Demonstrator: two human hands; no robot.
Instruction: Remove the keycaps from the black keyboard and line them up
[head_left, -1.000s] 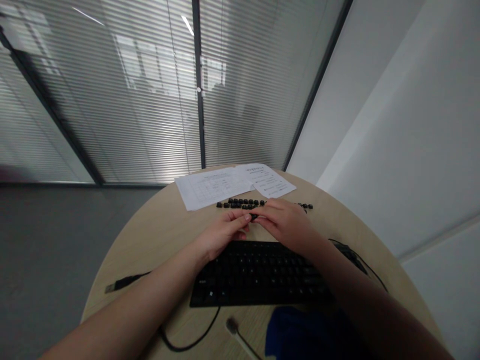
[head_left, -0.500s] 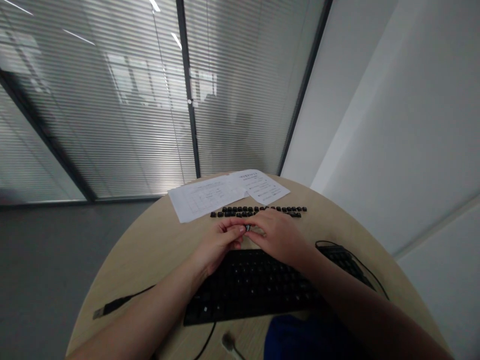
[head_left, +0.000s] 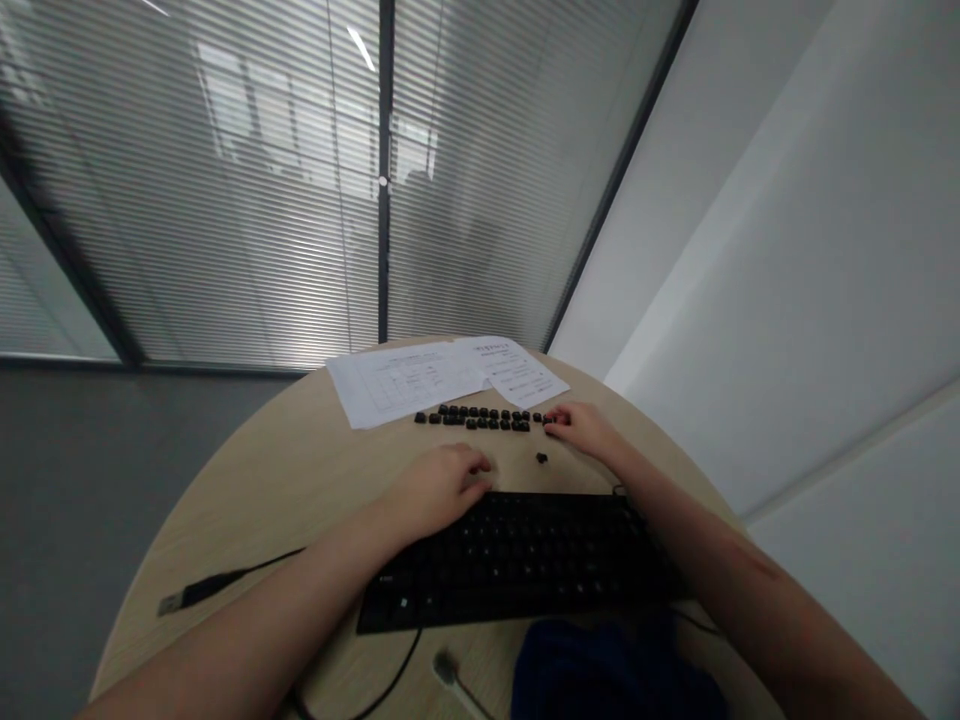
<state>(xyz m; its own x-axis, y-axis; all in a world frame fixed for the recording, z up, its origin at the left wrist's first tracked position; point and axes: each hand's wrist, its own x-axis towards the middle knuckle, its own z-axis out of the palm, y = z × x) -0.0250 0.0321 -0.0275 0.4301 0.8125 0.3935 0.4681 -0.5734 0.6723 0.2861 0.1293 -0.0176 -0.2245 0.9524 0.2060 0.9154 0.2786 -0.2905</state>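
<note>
My right hand [head_left: 583,430] reaches the right end of two rows of loose black keycaps [head_left: 484,412]. Its thumb and fingers close around a keycap there, which they partly cover. My left hand [head_left: 442,485] rests by the back edge of a black keyboard [head_left: 510,560]. Its fingers are bent, with a gap between thumb and forefinger, and I see nothing held in it. A single small black keycap [head_left: 541,458] lies apart on the table, between the rows and the keyboard.
Printed sheets of paper [head_left: 405,382] lie at the far side of the round wooden table [head_left: 247,480]. A USB plug [head_left: 180,598] on a black cable is at the left. A small brush [head_left: 448,668] and dark blue cloth [head_left: 570,670] are near the front edge.
My hands, which were together around a small keycap, are now apart. The right hand has moved right to the row's end. A lone keycap now shows on the table.
</note>
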